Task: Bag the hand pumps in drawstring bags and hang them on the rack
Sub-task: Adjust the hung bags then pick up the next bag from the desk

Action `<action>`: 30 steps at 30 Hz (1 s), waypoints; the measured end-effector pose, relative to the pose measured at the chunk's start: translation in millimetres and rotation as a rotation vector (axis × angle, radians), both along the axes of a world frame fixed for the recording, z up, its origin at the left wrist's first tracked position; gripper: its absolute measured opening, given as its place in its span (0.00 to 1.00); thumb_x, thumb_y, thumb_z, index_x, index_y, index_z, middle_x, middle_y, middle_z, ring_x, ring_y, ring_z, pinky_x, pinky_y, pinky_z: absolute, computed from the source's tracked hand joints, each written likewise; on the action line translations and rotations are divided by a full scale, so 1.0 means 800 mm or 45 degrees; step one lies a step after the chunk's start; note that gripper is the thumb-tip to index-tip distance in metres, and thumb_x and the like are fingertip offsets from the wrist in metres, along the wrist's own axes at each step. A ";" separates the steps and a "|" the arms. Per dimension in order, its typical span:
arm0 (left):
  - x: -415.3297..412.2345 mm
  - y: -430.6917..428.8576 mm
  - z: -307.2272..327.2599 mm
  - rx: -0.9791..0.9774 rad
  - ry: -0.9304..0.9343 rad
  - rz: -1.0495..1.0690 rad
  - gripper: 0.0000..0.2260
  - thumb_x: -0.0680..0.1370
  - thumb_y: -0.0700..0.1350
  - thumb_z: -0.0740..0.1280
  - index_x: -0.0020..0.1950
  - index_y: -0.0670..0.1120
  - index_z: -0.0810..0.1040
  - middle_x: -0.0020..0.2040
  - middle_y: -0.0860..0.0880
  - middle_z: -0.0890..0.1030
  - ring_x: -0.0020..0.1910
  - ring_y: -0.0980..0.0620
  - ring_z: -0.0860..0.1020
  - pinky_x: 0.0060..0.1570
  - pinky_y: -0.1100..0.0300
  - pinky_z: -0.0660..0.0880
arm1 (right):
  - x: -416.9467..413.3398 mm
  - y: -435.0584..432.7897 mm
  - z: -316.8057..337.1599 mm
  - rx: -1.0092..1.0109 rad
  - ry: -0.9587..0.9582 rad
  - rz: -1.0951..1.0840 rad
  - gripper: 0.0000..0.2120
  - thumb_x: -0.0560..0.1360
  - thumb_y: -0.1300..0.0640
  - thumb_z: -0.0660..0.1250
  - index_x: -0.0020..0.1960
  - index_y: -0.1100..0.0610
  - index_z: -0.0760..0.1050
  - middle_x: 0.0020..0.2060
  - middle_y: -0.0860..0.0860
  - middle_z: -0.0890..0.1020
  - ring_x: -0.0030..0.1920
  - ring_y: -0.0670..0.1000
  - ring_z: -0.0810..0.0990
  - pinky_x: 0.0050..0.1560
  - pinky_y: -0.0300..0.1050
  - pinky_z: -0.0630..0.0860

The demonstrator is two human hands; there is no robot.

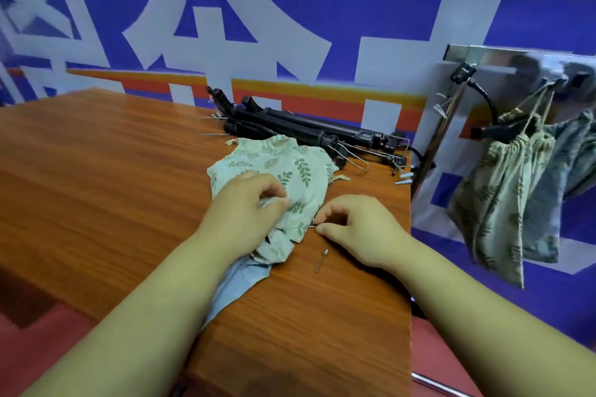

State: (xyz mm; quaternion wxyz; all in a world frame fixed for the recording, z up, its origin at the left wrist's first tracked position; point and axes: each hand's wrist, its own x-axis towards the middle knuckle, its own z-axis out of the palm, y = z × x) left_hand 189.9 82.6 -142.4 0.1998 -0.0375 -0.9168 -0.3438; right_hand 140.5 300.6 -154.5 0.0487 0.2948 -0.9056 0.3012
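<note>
A cream drawstring bag with green leaf print [290, 171] lies flat on the wooden table [113, 171]. My left hand [245, 203] pinches a fold of its fabric near the middle. My right hand [354, 226] sits just right of the bag, thumb and forefinger closed on a thin metal needle at the bag's edge. Several black hand pumps [290, 126] lie stacked behind the bag. On the right, the metal rack [483, 56] carries two filled leaf-print bags [503, 190], one with a pump handle sticking out.
A second small metal needle [322, 259] lies on the table below my right hand. A pale blue cloth [235, 284] pokes out from under the bag. White plastic nozzles [404, 178] rest near the table's right edge [411, 267].
</note>
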 end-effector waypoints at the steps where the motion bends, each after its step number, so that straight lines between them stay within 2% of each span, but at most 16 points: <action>1: 0.000 0.000 -0.001 -0.021 0.009 0.003 0.02 0.77 0.52 0.71 0.48 0.57 0.81 0.48 0.59 0.77 0.49 0.61 0.74 0.47 0.64 0.69 | 0.000 0.000 -0.002 -0.001 0.017 -0.005 0.03 0.74 0.52 0.74 0.46 0.44 0.83 0.43 0.35 0.81 0.47 0.36 0.77 0.52 0.36 0.72; 5: 0.001 0.001 -0.006 -0.097 0.083 -0.003 0.04 0.77 0.52 0.71 0.50 0.57 0.80 0.48 0.59 0.76 0.53 0.56 0.73 0.51 0.57 0.72 | 0.001 0.000 -0.008 -0.022 0.043 -0.028 0.03 0.74 0.51 0.74 0.46 0.43 0.83 0.42 0.33 0.80 0.46 0.33 0.76 0.48 0.32 0.70; 11: 0.003 0.009 -0.007 -0.260 0.168 -0.080 0.02 0.76 0.51 0.73 0.48 0.57 0.82 0.45 0.60 0.73 0.54 0.54 0.71 0.57 0.47 0.72 | 0.003 0.003 -0.007 -0.047 -0.007 -0.033 0.06 0.74 0.53 0.74 0.49 0.44 0.83 0.42 0.37 0.83 0.45 0.37 0.80 0.49 0.36 0.75; 15: 0.001 0.011 -0.011 -0.299 0.090 -0.060 0.03 0.76 0.53 0.72 0.49 0.58 0.83 0.47 0.58 0.74 0.54 0.54 0.70 0.58 0.47 0.71 | 0.006 0.004 -0.009 -0.033 0.030 -0.059 0.08 0.75 0.57 0.71 0.49 0.43 0.82 0.45 0.37 0.83 0.48 0.38 0.80 0.52 0.37 0.76; 20: -0.004 0.011 -0.013 -0.325 0.048 -0.044 0.03 0.76 0.54 0.72 0.50 0.59 0.83 0.47 0.57 0.74 0.55 0.53 0.70 0.58 0.47 0.71 | 0.008 0.004 -0.010 -0.069 0.035 -0.102 0.11 0.74 0.60 0.70 0.51 0.45 0.81 0.43 0.38 0.82 0.46 0.38 0.79 0.49 0.36 0.75; 27: -0.004 0.013 -0.013 -0.301 0.039 -0.035 0.02 0.76 0.54 0.72 0.48 0.59 0.82 0.48 0.57 0.75 0.56 0.52 0.71 0.59 0.48 0.71 | 0.013 0.001 -0.009 -0.022 0.107 -0.141 0.12 0.73 0.60 0.67 0.53 0.46 0.79 0.44 0.40 0.82 0.46 0.44 0.80 0.49 0.48 0.78; 30: -0.002 0.015 -0.012 -0.303 0.026 -0.023 0.02 0.77 0.54 0.71 0.49 0.59 0.82 0.48 0.56 0.75 0.56 0.52 0.71 0.59 0.48 0.71 | 0.011 0.000 -0.010 -0.028 0.121 -0.156 0.11 0.73 0.60 0.68 0.53 0.48 0.80 0.46 0.42 0.84 0.48 0.45 0.81 0.51 0.49 0.79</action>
